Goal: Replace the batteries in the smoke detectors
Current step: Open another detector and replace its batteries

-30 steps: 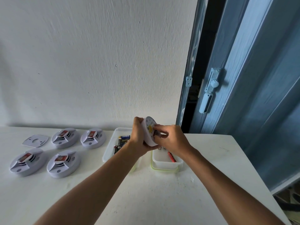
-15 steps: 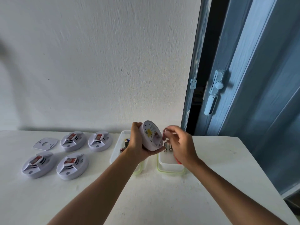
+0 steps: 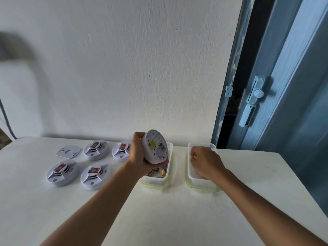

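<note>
head view: left clear plastic tub with green rim (image 3: 169, 161) holds loose batteries (image 3: 160, 172). left hand (image 3: 137, 153) grips round white smoke detector (image 3: 155, 146) above it. right hand (image 3: 204, 161), earlier at the detector, now reaches into right tub (image 3: 190, 182), fingers curled; contents hidden.
</note>
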{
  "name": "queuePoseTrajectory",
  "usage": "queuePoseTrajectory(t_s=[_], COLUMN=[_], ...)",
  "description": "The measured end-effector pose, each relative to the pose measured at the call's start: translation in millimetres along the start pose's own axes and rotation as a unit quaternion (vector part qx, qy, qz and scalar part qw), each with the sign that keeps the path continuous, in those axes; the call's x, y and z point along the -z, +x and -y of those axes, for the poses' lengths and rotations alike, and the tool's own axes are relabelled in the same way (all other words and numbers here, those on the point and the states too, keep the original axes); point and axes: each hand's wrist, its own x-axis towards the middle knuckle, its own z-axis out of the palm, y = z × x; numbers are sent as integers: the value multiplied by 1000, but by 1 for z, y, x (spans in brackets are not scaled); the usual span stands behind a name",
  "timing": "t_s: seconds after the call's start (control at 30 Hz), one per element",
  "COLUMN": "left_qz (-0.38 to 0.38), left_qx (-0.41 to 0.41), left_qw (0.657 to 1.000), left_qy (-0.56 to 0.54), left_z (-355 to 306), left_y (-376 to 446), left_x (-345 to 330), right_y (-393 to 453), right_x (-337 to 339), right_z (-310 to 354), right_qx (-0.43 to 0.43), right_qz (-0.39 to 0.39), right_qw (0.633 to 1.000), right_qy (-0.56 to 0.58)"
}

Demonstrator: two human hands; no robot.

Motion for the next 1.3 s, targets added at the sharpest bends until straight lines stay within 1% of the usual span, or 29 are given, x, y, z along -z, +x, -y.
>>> queuePoseTrajectory(t_s=[0.07,0.1,0.17,0.23,0.33,0.4,0.47,0.5,0.63,0.77,0.83,0.87,0.9,0.97,1.03,1.1,1.2,1.3], left_qz=[-10,-18,-34,-39,-34,-33,-37,-37,-32,-29,-26,-24,-21,-16,-11,-7,5,16], left_qx=[-14,-19,-34,-50,-51,-47,-41,-37,-27,-15,-8,-5,-4,-4,-5,-7,-3,3], left_qw=[1000,1000,999,998,998,998,998,999,999,999,999,999,1000,1000,1000,1000,1000,1000], left_qy=[3,8,17,14,-1,-5,-7,-10,-16,-13,-19,-21,-21,-23,-25,-25,-21,-20], left_z=[-14,-21,-31,-38,-39,-37,-36,-37,-43,-46,-46,-47,-49,-52,-55,-59,-59,-58], left_y=[0,0,1,2,4,5,6,5,8,10,10,11,11,13,14,16,17,17], left_x=[11,16,26,38,50,57,62,65,75,85,89,91,93,96,97,98,95,91], right_y=[-1,-1,0,7,22,31,37,38,43,41,38,37,36,33,30,28,25,20], right_x=[4,3,-3,-19,-39,-50,-57,-61,-63,-60,-55,-51,-48,-44,-42,-40,-37,-33], right_z=[14,23,41,61,86,97,101,103,109,112,107,105,101,95,92,93,95,97], right_qx=[72,104,158,194,210,211,213,213,222,226,191,175,160,130,108,95,65,43], right_qz=[-41,-46,-25,5,65,134,187,199,186,202,207,201,189,163,151,165,200,204], right_qw=[993,988,979,973,973,968,951,946,941,931,945,955,966,974,954,928,898,874], right_qy=[78,104,128,124,64,-29,-120,-142,-176,-202,-169,-134,-80,85,236,321,387,440])
